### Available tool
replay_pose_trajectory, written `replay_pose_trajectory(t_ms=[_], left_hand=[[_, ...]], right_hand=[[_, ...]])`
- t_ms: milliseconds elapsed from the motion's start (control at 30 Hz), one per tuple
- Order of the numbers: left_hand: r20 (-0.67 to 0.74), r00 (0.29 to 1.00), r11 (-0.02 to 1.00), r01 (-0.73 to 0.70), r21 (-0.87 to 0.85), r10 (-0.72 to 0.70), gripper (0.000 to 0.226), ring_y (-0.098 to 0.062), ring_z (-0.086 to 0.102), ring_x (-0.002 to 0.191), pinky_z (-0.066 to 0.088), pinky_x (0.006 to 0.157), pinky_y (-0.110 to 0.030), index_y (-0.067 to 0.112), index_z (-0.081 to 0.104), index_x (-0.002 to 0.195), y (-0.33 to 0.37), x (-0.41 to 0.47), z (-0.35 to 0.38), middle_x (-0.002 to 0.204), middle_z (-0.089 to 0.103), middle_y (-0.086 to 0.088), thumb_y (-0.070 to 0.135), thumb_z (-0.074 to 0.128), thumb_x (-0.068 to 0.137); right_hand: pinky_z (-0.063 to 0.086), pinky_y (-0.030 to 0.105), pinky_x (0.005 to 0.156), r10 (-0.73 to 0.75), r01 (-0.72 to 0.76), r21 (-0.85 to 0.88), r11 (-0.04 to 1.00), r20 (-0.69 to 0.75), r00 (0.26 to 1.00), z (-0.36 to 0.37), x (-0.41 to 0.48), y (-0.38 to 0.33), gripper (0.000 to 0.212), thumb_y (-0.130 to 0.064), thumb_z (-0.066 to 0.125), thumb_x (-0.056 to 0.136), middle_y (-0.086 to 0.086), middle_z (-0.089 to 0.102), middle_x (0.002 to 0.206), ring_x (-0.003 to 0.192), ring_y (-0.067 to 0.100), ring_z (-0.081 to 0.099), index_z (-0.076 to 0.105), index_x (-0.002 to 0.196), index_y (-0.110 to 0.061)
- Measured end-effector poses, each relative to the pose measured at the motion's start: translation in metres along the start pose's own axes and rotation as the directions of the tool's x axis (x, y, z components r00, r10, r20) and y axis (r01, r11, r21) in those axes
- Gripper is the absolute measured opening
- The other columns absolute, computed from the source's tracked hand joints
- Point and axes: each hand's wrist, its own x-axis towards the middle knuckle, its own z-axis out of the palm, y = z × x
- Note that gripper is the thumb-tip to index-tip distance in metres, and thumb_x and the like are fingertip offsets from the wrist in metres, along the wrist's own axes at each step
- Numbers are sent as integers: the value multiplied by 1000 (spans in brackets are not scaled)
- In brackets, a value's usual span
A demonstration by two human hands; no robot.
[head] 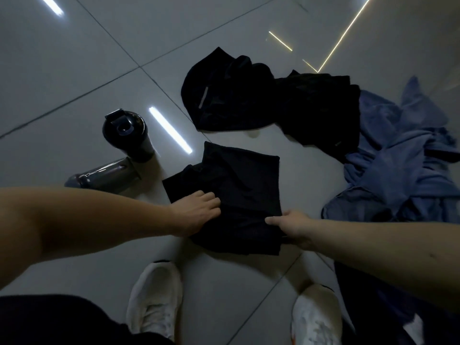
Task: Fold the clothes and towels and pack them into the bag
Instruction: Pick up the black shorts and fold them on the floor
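A black garment (231, 185) lies partly folded on the grey tiled floor in front of me. My left hand (196, 210) presses flat on its near left part, fingers together. My right hand (291, 226) pinches its near right edge. Farther back lies a heap of unfolded black clothes (249, 100), some with small reflective strips. To the right sits a crumpled blue cloth (403, 150). A dark item at the lower right edge (368, 295) may be a bag; I cannot tell.
A dark bottle (129, 135) stands upright at the left with its lid flipped up. A second bottle (104, 175) lies on its side just in front of it. My two white shoes (156, 302) are at the bottom. Ceiling lights reflect on the glossy tiles.
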Motion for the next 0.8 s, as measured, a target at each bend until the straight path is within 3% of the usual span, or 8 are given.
replay_pose_trajectory(t_ms=[100, 167, 233, 367, 533, 633, 700, 800], left_hand=[[76, 996, 998, -38, -47, 41, 46, -24, 40, 121, 43, 100, -38, 20, 49, 127, 19, 16, 0, 134, 44, -4, 49, 52, 91], [99, 995, 1000, -23, -7, 24, 67, -26, 38, 119, 44, 99, -41, 19, 46, 129, 29, 19, 5, 134, 41, -5, 69, 49, 84], [119, 993, 997, -25, 75, 16, 79, -30, 37, 119, 42, 99, -45, 17, 43, 132, 36, 19, 13, 135, 38, -8, 75, 51, 79], [132, 991, 978, -25, 209, -2, 69, -33, 36, 119, 40, 96, -46, 14, 39, 131, 44, 20, 26, 138, 36, -12, 42, 70, 76], [105, 994, 978, -42, 203, 21, 52, -34, 36, 125, 41, 98, -45, 15, 42, 131, 38, 21, 18, 140, 35, -12, 31, 61, 85], [95, 994, 983, -67, 171, 52, 47, -34, 43, 120, 47, 93, -43, 16, 50, 124, 36, 17, 18, 133, 45, -11, 30, 63, 82], [90, 995, 991, -63, 122, 52, 46, -31, 48, 113, 52, 87, -40, 19, 54, 117, 33, 15, 18, 125, 53, -8, 28, 69, 74], [73, 997, 999, -35, 24, 33, 52, -26, 44, 117, 52, 90, -35, 21, 50, 123, 25, 15, 17, 128, 49, -3, 27, 72, 77]], right_hand=[[58, 36, 72, 10, -11, -28, 1000, -53, 999, -26, 4, 11, 35, -20, 75, 89, 15, 66, 110, 91, 30, 68, 58, 112, -1], [61, 39, 75, 1, -3, -16, 1000, -72, 997, -32, 10, 22, 35, -19, 79, 84, 16, 69, 106, 90, 30, 70, 63, 107, 1], [62, 46, 79, -16, 17, 23, 1000, -74, 997, -30, 16, 37, 39, -20, 83, 78, 16, 70, 106, 89, 31, 71, 63, 106, -2], [57, 37, 82, -16, 27, 138, 990, -79, 997, -14, 17, 63, 37, -15, 84, 79, 9, 68, 105, 91, 25, 68, 58, 104, -7], [58, 33, 77, 16, -56, 520, 852, 80, 997, 6, 26, 70, 57, 4, 70, 79, 13, 67, 123, 104, 31, 68, 56, 133, -8], [59, 40, 86, 18, -54, 569, 820, 69, 997, 3, 30, 70, 53, 6, 68, 78, 15, 67, 121, 105, 34, 67, 58, 129, -5], [56, 44, 92, 9, -9, 549, 836, 3, 1000, -2, 30, 69, 63, 5, 71, 70, 15, 63, 125, 109, 34, 64, 55, 130, -7], [56, 29, 72, -146, 140, 482, 865, -25, 989, -12, 26, 62, 57, 14, 52, 80, 8, 58, 122, 99, 24, 61, 51, 130, -14]])
